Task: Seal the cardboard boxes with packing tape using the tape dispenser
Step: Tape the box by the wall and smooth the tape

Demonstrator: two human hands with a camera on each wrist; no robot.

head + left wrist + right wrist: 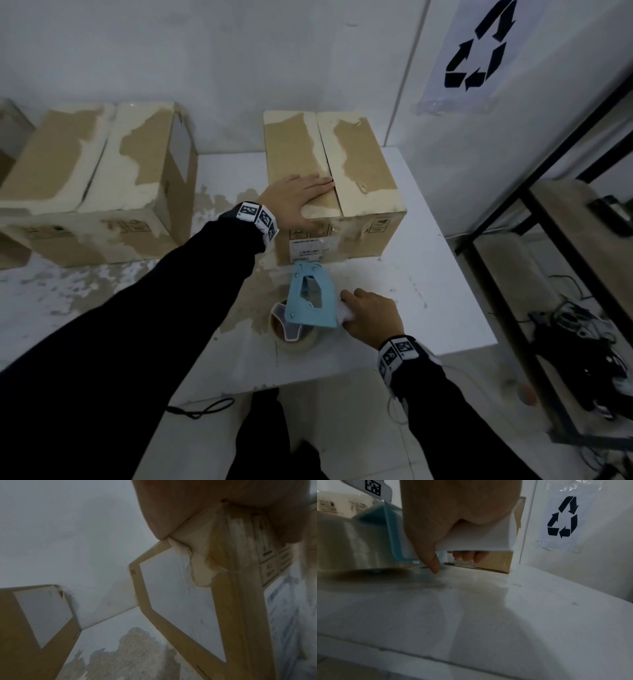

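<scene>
Cardboard, worn and patched with pale torn paper, makes up the box under the left hand. That hand lies flat on the box's left flap, fingers straight and together, their tips reaching the seam between the two closed flaps. No tape shows along that seam. From the left wrist view only the heel of the hand and the box's near corner can be made out.

Below that hand, nearer the person, the blue dispenser stands on the white table just in front of the box. Its roll of clear tape sits at the near end, touching the table. The right hand is at the dispenser's right side, fingers curled round its white handle; in the right wrist view the thumb points down toward the table and the fingertips show beneath the handle.

Well off to the left of the left hand a second box sits with its flaps closed. On the wall beyond the right hand hangs a recycling sign.
</scene>
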